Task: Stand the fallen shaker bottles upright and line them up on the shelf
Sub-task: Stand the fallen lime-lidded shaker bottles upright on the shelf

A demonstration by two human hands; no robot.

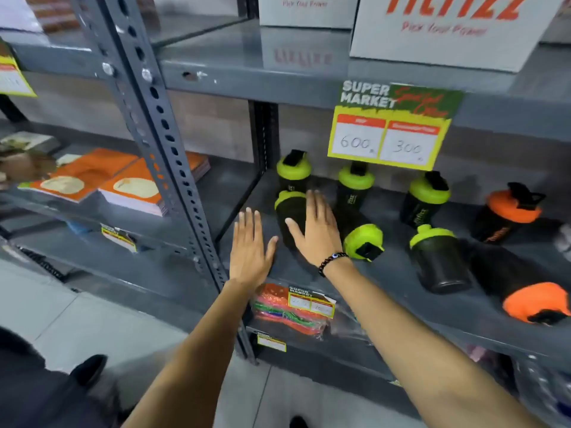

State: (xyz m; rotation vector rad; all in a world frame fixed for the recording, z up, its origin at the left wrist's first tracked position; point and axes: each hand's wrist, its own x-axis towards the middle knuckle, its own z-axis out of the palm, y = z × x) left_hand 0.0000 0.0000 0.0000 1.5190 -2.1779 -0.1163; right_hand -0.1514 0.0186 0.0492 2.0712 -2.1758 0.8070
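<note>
both spread flat and empty: left hand [250,247] on the shelf [386,273], right hand [315,230] at its 3 o'clock over a fallen green-lidded shaker [289,211].

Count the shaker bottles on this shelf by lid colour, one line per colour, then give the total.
Green-lidded shaker bottles: 6
Orange-lidded shaker bottles: 2
Total: 8
</note>
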